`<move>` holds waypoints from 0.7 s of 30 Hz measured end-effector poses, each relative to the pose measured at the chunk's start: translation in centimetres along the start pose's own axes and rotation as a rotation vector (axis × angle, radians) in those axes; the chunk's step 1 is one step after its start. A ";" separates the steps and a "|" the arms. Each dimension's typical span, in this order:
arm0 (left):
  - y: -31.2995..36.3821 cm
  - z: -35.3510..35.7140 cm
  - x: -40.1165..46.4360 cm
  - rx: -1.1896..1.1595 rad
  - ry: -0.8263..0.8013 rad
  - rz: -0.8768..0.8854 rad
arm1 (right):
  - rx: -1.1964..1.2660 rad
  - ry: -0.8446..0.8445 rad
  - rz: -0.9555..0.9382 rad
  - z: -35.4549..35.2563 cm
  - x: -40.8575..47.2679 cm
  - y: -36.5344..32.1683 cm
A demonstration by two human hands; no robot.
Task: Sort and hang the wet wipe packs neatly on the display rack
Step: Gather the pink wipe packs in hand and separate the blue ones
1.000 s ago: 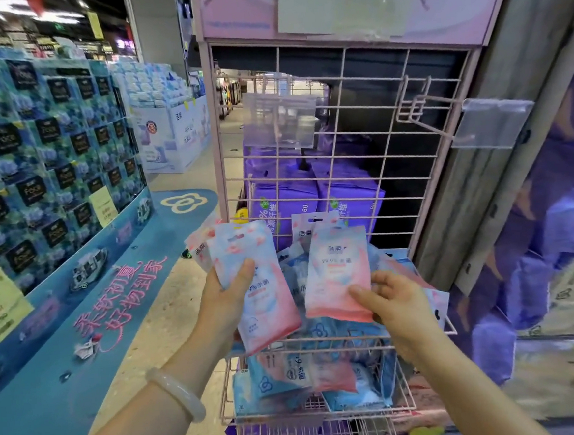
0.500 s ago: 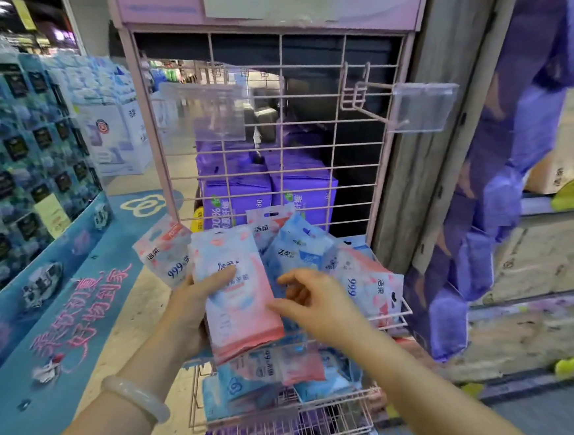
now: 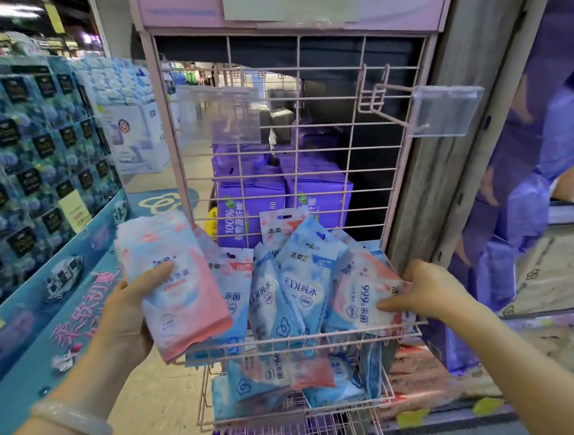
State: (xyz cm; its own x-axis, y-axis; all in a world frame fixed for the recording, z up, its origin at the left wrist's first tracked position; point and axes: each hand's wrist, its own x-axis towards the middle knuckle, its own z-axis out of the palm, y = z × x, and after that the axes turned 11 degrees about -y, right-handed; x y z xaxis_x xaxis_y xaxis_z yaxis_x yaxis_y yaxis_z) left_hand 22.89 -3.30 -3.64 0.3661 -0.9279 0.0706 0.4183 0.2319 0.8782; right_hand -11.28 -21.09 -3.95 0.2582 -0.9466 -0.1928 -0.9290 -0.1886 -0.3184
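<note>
Pink wire display rack stands upright; its upper wire basket sits at 6 o'clock of the grid panel and is crammed w/ wet wipe packs, most standing on end, some tilted.

L hand: grip clamped on a small stack of pink-and-blue packs, thumb across the front, held just left of the basket, approx. 9 o'clock from it. Jade-coloured bangle on that wrist.

R hand: fingers curled, pinching the "999" pack at the basket's right end, 3 o'clock side; pack leans left against the blue packs mid-basket.

Lower basket holds more packs, lying flat.

Peg hook w/ clear price-tag holder at 2 o'clock of the rack: bare. Purple boxes behind the grid.
</note>
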 end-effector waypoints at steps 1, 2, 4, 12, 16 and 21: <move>0.1 -0.8 -0.3 -0.033 0.010 0.006 | 0.001 0.037 -0.011 0.0 -0.2 0.0; 0.2 -1.5 -0.5 -0.066 0.019 0.012 | 0.005 0.079 -0.036 0.2 -0.5 0.1; 0.5 -2.5 -0.8 -0.119 0.046 0.020 | 0.025 0.129 -0.100 0.3 -0.8 0.2; 0.8 -0.4 2.2 -0.120 -0.066 -0.038 | 0.256 0.146 -0.267 -0.2 -1.2 1.0; 0.5 0.5 3.5 -0.115 -0.085 -0.032 | 0.756 0.208 -0.348 -1.3 -1.9 -0.5; 0.7 0.0 3.3 -0.087 -0.083 -0.080 | 1.126 0.435 -0.515 -5.1 -3.2 -3.0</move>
State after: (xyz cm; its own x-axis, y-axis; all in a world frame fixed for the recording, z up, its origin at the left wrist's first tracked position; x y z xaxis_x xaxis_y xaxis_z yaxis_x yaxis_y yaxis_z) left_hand 24.38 -6.26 -2.82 0.2602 -0.9645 0.0444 0.5154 0.1777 0.8383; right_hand -10.64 -18.83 2.38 0.2121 -0.8783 0.4284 0.0335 -0.4316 -0.9014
